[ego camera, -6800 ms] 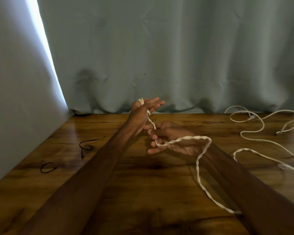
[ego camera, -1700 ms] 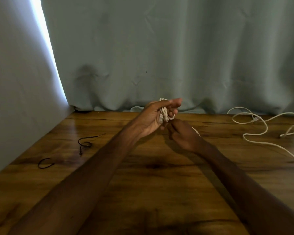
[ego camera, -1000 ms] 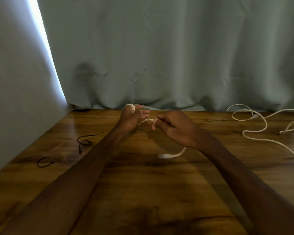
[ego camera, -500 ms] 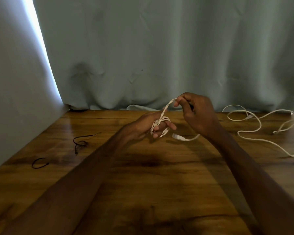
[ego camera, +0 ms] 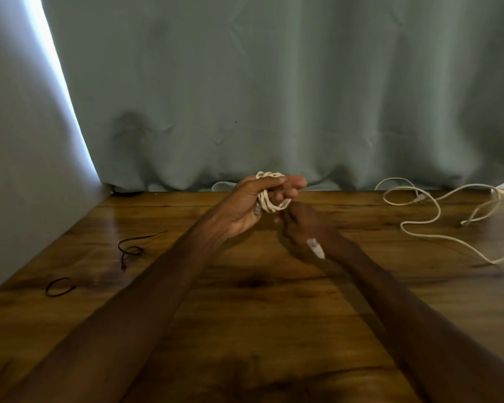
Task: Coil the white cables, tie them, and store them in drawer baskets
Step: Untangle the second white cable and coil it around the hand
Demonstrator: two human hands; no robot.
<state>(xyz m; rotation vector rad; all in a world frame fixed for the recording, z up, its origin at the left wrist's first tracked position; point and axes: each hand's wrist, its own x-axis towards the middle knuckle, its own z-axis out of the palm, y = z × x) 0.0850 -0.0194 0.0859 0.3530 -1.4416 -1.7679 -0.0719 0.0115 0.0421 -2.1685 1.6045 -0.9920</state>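
Observation:
A twisted white cable [ego camera: 266, 199] is wound in several loops around the fingers of my left hand [ego camera: 253, 203], raised above the middle of the wooden table [ego camera: 245, 315]. My right hand [ego camera: 301, 225] is just below and right of it, fingers closed on the cable's free end; the white plug [ego camera: 315, 248] dangles over the wrist. A second white cable [ego camera: 428, 225] lies loose and uncoiled at the back right of the table.
Two black ties lie at the left: a tangled one [ego camera: 131, 248] and a small loop [ego camera: 59, 287]. A grey-green curtain [ego camera: 274, 97] hangs along the table's back edge, with a wall on the left.
My right hand has dropped from above the left hand to below it, wrapping more cable onto the left fingers. The free tail is much shorter and the plug now hangs at my right wrist.

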